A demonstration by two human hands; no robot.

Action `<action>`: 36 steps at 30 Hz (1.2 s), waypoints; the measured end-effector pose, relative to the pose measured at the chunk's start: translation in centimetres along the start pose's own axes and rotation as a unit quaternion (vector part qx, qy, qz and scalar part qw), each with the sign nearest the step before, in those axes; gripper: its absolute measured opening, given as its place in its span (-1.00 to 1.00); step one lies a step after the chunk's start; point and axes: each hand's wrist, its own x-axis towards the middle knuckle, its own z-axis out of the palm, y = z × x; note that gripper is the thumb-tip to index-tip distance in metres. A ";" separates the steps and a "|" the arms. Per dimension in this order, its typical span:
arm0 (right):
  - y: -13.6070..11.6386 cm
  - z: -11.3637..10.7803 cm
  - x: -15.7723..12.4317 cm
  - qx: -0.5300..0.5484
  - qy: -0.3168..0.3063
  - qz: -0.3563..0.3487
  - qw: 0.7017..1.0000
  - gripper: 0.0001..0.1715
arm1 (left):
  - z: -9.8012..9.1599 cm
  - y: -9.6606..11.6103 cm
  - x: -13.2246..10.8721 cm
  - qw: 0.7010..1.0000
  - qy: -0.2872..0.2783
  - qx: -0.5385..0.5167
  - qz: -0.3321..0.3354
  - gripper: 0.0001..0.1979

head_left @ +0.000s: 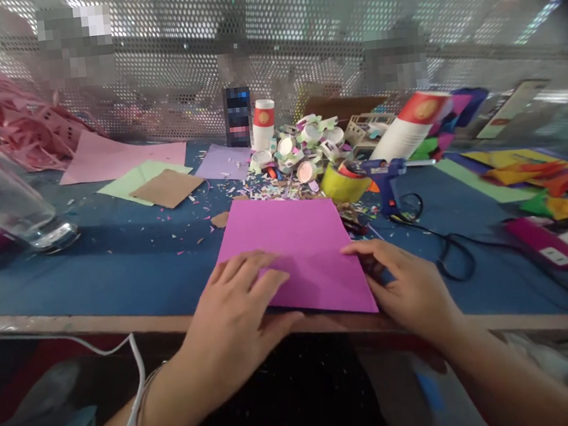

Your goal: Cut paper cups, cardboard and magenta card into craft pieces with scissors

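A bright magenta sheet (291,239), paper or thin foam, lies flat at the front edge of the blue table, its near edge slightly overhanging. My left hand (237,304) rests over its left near side with fingers apart; the thumb sits by the near edge. My right hand (406,281) is at the sheet's right edge, index finger stretched onto its surface and thumb beside the edge. Neither hand visibly grips it. Whether more sheets lie underneath I cannot tell.
Behind the sheet are a pile of small paper rolls (307,144), paper scraps, and a yellow tape roll (344,184). A blue glue gun (386,180) trails a black cord. Stacked paper cups (411,127) lean nearby. A clear jar (11,199) tilts at left.
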 end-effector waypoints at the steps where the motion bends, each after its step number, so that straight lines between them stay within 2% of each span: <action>1: 0.0 0.0 -0.1 0.004 0.001 0.007 1.000 -0.72 | 0.0 -0.6 -0.5 1.000 -0.003 0.010 -0.011 -0.70; 6: -0.4 -0.2 -0.6 -0.011 -0.001 0.008 1.000 -0.69 | 0.6 -1.5 -1.6 0.999 0.013 -0.006 -0.032 -0.79; 12: -1.1 -0.4 -0.8 -0.006 0.023 -0.002 1.000 -0.79 | 1.0 -0.7 -2.0 0.994 0.088 -0.056 -0.022 -0.75; 17: -1.8 -0.3 -0.8 0.002 0.065 -0.057 0.996 -0.75 | 1.4 0.1 -1.6 0.988 0.154 -0.024 -0.017 -0.68; 23: -1.6 0.0 -1.1 -0.017 0.104 -0.073 0.992 -0.69 | 0.2 -0.4 -1.7 0.974 0.215 -0.062 0.035 -0.68; 27: -1.1 0.0 -1.2 -0.052 0.142 -0.072 0.986 -0.69 | -1.7 -2.0 -1.9 0.978 0.177 -0.054 0.098 -0.67; 28: -1.1 -0.1 -1.2 -0.061 0.152 -0.079 0.983 -0.68 | -2.3 -2.6 -1.7 0.977 0.160 -0.041 0.135 -0.69; 29: -1.3 -0.3 -1.2 -0.070 0.160 -0.089 0.981 -0.68 | -2.8 -3.3 -1.4 0.977 0.128 -0.023 0.169 -0.72; 31: -1.8 -0.6 -1.4 -0.100 0.168 -0.114 0.974 -0.67 | -3.7 -4.5 -0.3 0.971 0.111 0.047 0.206 -0.80; 33: -2.5 -0.8 -1.6 -0.145 0.165 -0.145 0.965 -0.66 | -4.2 -5.2 0.7 0.975 0.115 0.128 0.143 -0.79; 34: -2.9 -0.8 -1.8 -0.166 0.164 -0.163 0.959 -0.66 | -4.4 -5.2 1.1 0.975 0.130 0.159 0.088 -0.78; 35: -3.2 -0.7 -2.0 -0.182 0.156 -0.178 0.954 -0.66 | -4.4 -4.9 1.3 0.973 0.149 0.175 0.034 -0.76; 36: -3.4 -0.6 -2.2 -0.190 0.141 -0.192 0.952 -0.66 | -4.3 -4.4 1.3 0.975 0.145 0.170 0.003 -0.71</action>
